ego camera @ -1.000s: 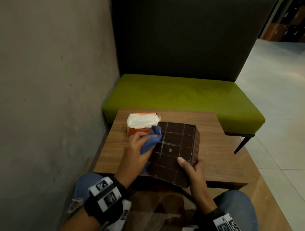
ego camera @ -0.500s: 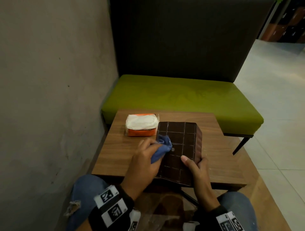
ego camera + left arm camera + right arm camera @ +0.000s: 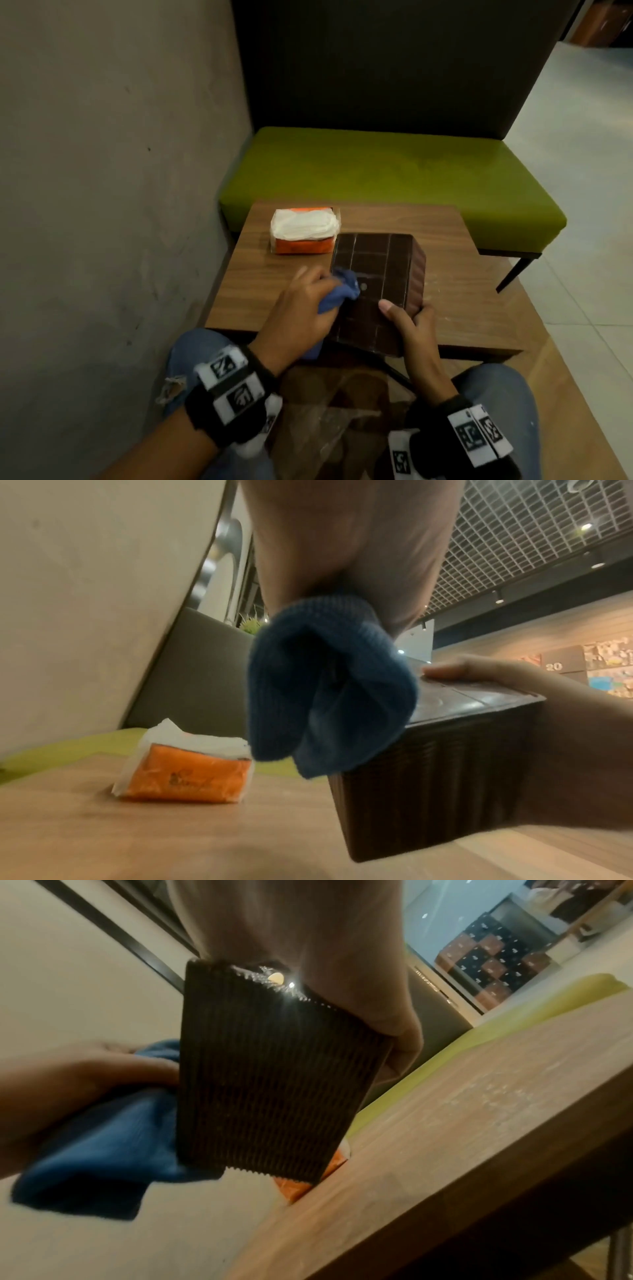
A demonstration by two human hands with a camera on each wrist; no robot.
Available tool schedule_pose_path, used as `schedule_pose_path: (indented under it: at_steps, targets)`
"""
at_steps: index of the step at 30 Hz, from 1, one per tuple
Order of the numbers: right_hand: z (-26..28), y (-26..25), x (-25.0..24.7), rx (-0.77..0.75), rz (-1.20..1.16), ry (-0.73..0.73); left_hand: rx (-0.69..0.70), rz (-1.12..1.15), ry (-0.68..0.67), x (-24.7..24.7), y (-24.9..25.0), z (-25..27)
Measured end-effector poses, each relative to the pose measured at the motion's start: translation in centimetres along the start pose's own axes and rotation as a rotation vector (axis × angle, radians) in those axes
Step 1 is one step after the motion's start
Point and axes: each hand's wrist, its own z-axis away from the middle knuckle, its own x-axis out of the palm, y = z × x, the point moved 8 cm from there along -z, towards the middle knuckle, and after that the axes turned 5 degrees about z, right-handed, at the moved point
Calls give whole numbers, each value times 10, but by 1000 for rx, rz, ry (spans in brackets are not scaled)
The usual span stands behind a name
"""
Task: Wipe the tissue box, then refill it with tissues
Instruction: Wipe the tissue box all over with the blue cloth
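A dark brown tissue box (image 3: 376,284) with a grid-patterned face stands tilted at the near edge of the wooden table (image 3: 462,274). My right hand (image 3: 411,322) grips its near right corner, thumb laid across the gridded face. My left hand (image 3: 301,308) holds a bunched blue cloth (image 3: 342,291) against the left part of that face. The wrist views show the blue cloth (image 3: 325,691) hanging over the tissue box (image 3: 445,764) and the ribbed side of the tissue box (image 3: 267,1074). An orange pack of white tissues (image 3: 303,231) lies on the table behind the box.
A grey wall (image 3: 102,171) runs close along the left. A green bench (image 3: 394,171) with a dark backrest stands behind the table. My knees in blue jeans (image 3: 496,394) sit under the table's near edge. Tiled floor (image 3: 582,171) opens to the right.
My left hand has drawn the cloth from the box's far left corner toward the middle of the face and nearer to me. The right hand keeps its grip on the box.
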Motion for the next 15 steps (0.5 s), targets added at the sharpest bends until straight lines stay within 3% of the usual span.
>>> schedule_pose_path:
  at_steps: [4,10,15]
  targets:
    - [-5,-7,7,-13,9,14,5,-11,169,-20,5,-26]
    - [-9,-24,-4,-33,-8,43,94,14,22,-3,19,8]
    - [-1,-23,11,-14,13,10,15,-3,245,-28,5,-27]
